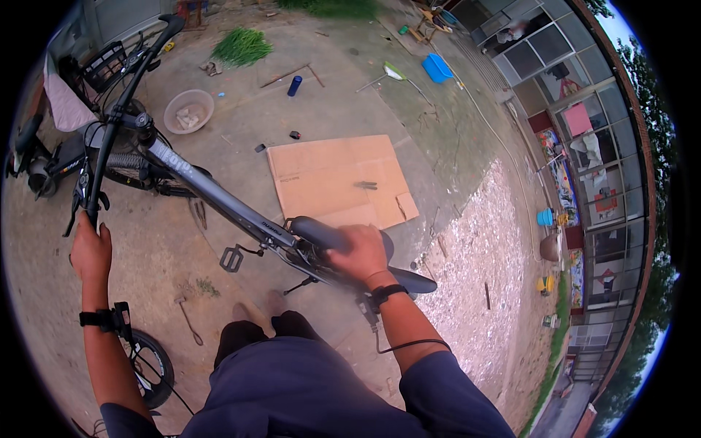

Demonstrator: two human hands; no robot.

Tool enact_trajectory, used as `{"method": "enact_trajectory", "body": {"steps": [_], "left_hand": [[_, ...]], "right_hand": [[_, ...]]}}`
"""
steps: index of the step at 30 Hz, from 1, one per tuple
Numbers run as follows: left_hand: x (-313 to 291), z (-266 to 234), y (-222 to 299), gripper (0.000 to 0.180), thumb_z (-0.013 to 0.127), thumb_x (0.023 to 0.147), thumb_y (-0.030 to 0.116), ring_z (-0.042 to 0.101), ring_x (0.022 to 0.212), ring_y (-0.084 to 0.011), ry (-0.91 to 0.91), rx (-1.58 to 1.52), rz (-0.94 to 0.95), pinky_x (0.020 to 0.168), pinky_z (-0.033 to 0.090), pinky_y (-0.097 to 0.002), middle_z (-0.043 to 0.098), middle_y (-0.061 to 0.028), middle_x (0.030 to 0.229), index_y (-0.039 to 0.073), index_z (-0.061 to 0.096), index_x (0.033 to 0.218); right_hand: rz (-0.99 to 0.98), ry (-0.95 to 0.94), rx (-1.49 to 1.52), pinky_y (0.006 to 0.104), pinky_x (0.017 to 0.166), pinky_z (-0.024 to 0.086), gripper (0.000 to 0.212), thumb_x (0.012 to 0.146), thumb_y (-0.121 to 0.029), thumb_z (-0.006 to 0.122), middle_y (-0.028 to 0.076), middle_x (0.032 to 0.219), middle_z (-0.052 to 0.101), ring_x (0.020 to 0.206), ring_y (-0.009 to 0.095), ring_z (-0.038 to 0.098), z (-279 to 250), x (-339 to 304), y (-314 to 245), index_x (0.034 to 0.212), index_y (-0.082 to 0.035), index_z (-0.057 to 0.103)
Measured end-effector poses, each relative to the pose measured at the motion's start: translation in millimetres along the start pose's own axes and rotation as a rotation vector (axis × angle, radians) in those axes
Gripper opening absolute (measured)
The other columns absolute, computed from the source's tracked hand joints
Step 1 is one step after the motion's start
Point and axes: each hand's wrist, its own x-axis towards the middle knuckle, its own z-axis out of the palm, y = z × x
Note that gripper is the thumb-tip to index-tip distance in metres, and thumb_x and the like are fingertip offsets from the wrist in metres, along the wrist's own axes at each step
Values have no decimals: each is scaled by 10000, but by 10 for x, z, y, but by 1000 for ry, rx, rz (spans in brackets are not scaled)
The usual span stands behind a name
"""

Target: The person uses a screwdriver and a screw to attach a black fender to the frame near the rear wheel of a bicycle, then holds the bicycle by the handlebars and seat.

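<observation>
A grey bicycle [212,186] stands in front of me, its black handlebar [111,135] at the upper left and its saddle [315,232] near the middle. My left hand [91,252] is closed round the near end of the handlebar, beside the brake lever [71,213]. Over the back part of the black saddle my right hand [361,252] is curled, slightly blurred, with its fingertips partly hidden. A black pedal [232,259] sticks out on my side, and the kickstand [301,285] reaches down to the ground. Behind the saddle extends a dark rear mudguard [415,281].
Beyond the bicycle lies flat cardboard [328,171] with a small tool [365,185] on it. A basin [188,112], a blue cylinder [294,85] and a blue tub [437,68] sit farther off. Near my feet are a long-handled tool [190,321] and a wheel [152,369].
</observation>
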Motion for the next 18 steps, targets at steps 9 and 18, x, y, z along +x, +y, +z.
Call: {"method": "enact_trajectory", "body": {"steps": [9, 18], "left_hand": [[3, 38, -54, 422, 631, 931, 255, 676, 946, -421, -2, -19, 18, 733, 541, -540, 678, -185, 1126, 118, 465, 1294], [-29, 28, -60, 422, 632, 934, 258, 679, 940, -415, 9, -16, 20, 724, 544, -536, 681, -188, 1117, 116, 466, 1295]], "right_hand": [[-12, 21, -5, 455, 987, 422, 492, 695, -408, 773, 126, 1067, 696, 1058, 325, 621, 64, -4, 0, 1061, -86, 711], [-14, 21, -11, 457, 993, 422, 499, 698, -397, 778, 131, 1078, 696, 1068, 329, 620, 95, -27, -42, 1081, -85, 708]]}}
